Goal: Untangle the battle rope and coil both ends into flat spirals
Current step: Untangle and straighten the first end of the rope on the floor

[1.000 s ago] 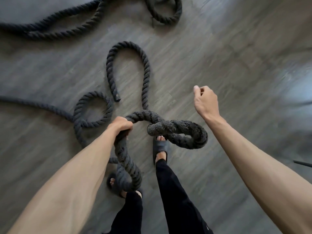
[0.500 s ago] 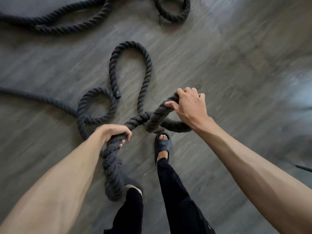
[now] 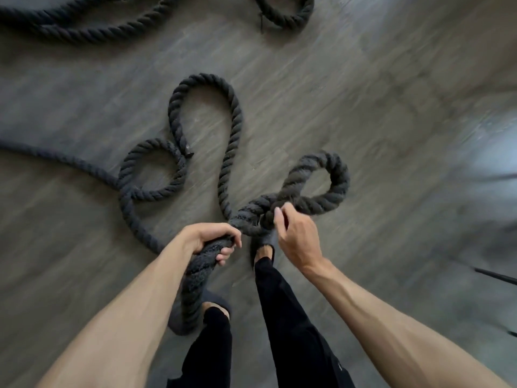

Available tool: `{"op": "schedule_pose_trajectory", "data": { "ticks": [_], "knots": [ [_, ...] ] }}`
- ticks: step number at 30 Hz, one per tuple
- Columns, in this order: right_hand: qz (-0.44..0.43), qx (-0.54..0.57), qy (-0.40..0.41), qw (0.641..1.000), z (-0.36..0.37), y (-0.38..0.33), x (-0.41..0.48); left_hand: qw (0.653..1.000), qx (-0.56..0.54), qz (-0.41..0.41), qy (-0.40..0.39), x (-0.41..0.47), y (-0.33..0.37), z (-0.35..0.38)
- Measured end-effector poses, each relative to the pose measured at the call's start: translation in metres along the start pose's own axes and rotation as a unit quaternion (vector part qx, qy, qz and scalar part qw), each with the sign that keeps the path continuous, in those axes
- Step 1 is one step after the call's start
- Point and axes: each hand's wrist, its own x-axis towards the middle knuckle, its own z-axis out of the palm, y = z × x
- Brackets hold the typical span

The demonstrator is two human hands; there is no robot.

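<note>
- Grey wood-grain floor (image 3: 377,88); black trouser legs (image 3: 293,331) at the near edge.
- Left hand (image 3: 208,239): fingers wrapped fully round the battle rope (image 3: 200,275), which hangs from the fist to a bend by the left foot.
- Right hand (image 3: 293,239), just beside: thumb and curled fingers pinch the rope crossing (image 3: 251,217).
- Beyond: raised loop (image 3: 333,180) to the right; long loop (image 3: 207,79) and small round loop (image 3: 151,169) flat on the floor.
- Far edge: more rope in curves.

Both bare forearms were stretched forward and down from the near edge. The left hand (image 3: 208,238) was curled fully round the battle rope (image 3: 201,264), knuckles up. Just right of it, the right hand (image 3: 293,242) gripped the same rope with curled fingers.
</note>
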Motion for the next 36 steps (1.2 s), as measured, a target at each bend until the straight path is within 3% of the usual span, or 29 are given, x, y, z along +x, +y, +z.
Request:
{"op": "schedule_pose_trajectory", "data": {
  "ticks": [2,6,12,18,20,23,26,29,30,32,34,35,36],
  "knots": [
    [0.032,-0.015,-0.061,0.997,0.016,0.011,-0.018,0.998,-0.049,0.024,0.005,-0.003,0.006,-0.004],
    [0.177,0.075,-0.151,0.970,0.046,0.019,-0.012,0.990,-0.115,0.074,-0.030,-0.017,0.019,-0.016],
    [0.248,0.199,-0.094,0.944,0.077,0.007,0.056,0.986,-0.110,0.094,-0.085,-0.038,0.028,-0.029],
    [0.115,0.135,-0.039,0.983,0.073,0.018,0.075,0.986,-0.088,0.098,-0.100,-0.035,0.030,-0.029],
    [0.127,0.169,-0.043,0.976,0.064,0.017,0.072,0.992,-0.043,0.105,-0.052,-0.033,0.037,-0.032],
    [0.126,0.222,-0.020,0.967,0.044,0.007,0.070,0.982,0.014,0.150,0.116,-0.032,0.055,-0.036],
    [0.130,0.287,0.052,0.948,0.010,-0.017,0.087,0.934,0.035,0.203,0.291,-0.027,0.083,-0.034],
    [0.207,0.410,0.127,0.879,-0.034,-0.039,0.125,0.865,0.122,0.261,0.410,-0.017,0.110,-0.020],
    [0.228,0.441,0.141,0.857,-0.048,-0.042,0.140,0.826,0.198,0.246,0.467,-0.013,0.115,-0.014],
    [0.280,0.472,0.115,0.828,-0.074,-0.045,0.164,0.712,0.310,0.251,0.578,-0.012,0.119,0.000],
    [0.338,0.484,0.054,0.805,-0.092,-0.044,0.179,0.630,0.305,0.369,0.612,-0.013,0.118,0.016],
    [0.362,0.492,0.025,0.791,-0.099,-0.043,0.184,0.631,0.270,0.437,0.581,-0.013,0.117,0.025],
    [0.381,0.500,-0.001,0.778,-0.106,-0.041,0.188,0.663,0.227,0.484,0.524,-0.012,0.114,0.036]
  ]
}}
